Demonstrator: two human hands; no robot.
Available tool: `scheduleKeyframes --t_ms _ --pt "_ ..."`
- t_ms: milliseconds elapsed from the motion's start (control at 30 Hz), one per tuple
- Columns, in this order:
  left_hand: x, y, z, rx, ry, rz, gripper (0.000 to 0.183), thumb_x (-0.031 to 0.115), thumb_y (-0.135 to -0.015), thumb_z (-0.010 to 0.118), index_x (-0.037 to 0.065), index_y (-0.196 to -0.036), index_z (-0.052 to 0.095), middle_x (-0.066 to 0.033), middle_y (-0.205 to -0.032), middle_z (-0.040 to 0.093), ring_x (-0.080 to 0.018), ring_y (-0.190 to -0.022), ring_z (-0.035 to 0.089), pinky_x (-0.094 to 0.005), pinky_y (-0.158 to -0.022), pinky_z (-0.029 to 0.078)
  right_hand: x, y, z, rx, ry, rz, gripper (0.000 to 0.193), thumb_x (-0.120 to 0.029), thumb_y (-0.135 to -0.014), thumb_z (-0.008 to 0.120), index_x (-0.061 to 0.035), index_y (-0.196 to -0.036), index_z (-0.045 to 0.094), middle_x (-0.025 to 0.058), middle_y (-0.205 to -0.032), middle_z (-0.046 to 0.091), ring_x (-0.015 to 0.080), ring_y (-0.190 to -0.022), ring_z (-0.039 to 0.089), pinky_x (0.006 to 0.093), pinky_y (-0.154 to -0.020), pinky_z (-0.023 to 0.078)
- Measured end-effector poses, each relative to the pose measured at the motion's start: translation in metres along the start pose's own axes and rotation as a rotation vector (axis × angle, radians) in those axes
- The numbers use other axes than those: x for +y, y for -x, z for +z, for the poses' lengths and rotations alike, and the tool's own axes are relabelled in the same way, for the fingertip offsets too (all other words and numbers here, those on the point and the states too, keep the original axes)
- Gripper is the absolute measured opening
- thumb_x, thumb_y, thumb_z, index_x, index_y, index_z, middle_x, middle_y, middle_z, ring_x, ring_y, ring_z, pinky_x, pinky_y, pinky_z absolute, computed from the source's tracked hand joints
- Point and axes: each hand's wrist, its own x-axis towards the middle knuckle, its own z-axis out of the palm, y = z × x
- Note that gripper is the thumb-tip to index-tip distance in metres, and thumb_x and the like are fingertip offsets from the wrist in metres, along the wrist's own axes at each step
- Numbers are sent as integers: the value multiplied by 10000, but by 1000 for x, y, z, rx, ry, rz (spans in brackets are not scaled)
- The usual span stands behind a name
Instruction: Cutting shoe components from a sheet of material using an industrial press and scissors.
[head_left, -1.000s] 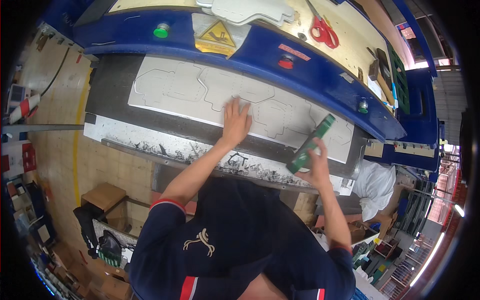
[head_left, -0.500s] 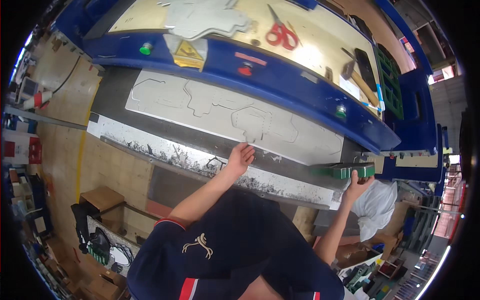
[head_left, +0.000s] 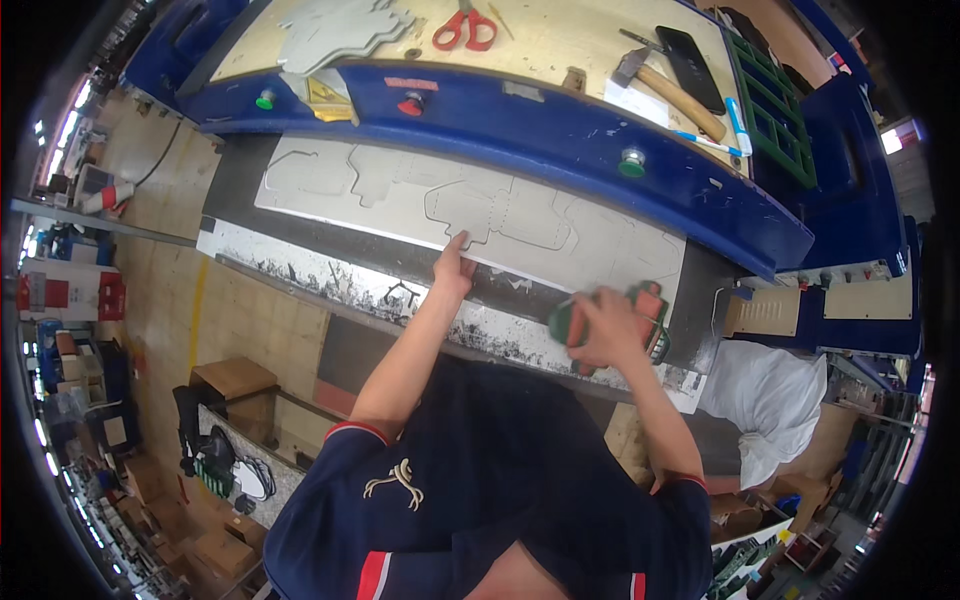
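A long grey cardboard sheet (head_left: pixel 400 190), marked with cut outlines and dashed lines, lies on the dark bed of a blue press. My left hand (head_left: pixel 455 268) is at the sheet's near edge, its index finger stretched onto a cut outline and nothing visible in it. Further right, my right hand (head_left: pixel 608 325) grips a green cutting die (head_left: pixel 655 310) with orange-red pads from above. The die is tilted over the sheet's near right corner; motion blurs it, and my hand hides its middle.
Above the bed runs the blue press beam (head_left: pixel 520 135) with buttons. On its top lie cut grey pieces (head_left: pixel 340 35), red-handled scissors (head_left: pixel 465 28), a hammer (head_left: pixel 670 95), a phone (head_left: pixel 690 68) and a green grid frame (head_left: pixel 768 110). A white bag (head_left: pixel 765 400) hangs at the right.
My right hand has brought the cutting die leftward from the bed's right end to the sheet. My left hand has moved forward onto the sheet's edge. The head view has shifted.
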Motion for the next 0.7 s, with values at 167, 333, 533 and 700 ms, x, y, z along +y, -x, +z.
scheduleKeyframes --t_ms 167,333,533,700 --pt "5 -1 -5 -194 95 -28 314 234 -905 684 117 -1176 576 -56 -1130 651 -217 -1044 639 -401 -915 545 -6 0 57 -68 47 -52 866 -329 -468 827 -139 -1266 551 204 -1175 469 394 -1178 423 490 -1016 339" --pt "10 7 -8 -530 189 -27 377 284 -971 561 112 -1301 502 -99 -1279 603 -279 -1205 561 -512 -1014 450 -10 -13 70 151 -115 -45 705 -340 -642 802 -96 -1257 558 194 -1200 478 361 -1201 419 494 -1006 339" --pt "14 9 -18 -579 145 -71 422 250 -950 595 152 -1340 467 -40 -1293 591 -229 -1226 527 -462 -1029 367 -34 -85 71 198 -1544 358 553 -386 -950 591 0 -1323 460 154 -1190 608 238 -1043 616 383 -924 501" --pt "15 9 -26 -556 75 -101 358 225 -930 642 157 -1258 518 -5 -1197 629 -172 -1147 564 -387 -948 416 -15 -129 87 289 -2044 718 539 -404 -931 617 7 -1230 439 186 -1159 624 276 -1057 625 385 -927 515"
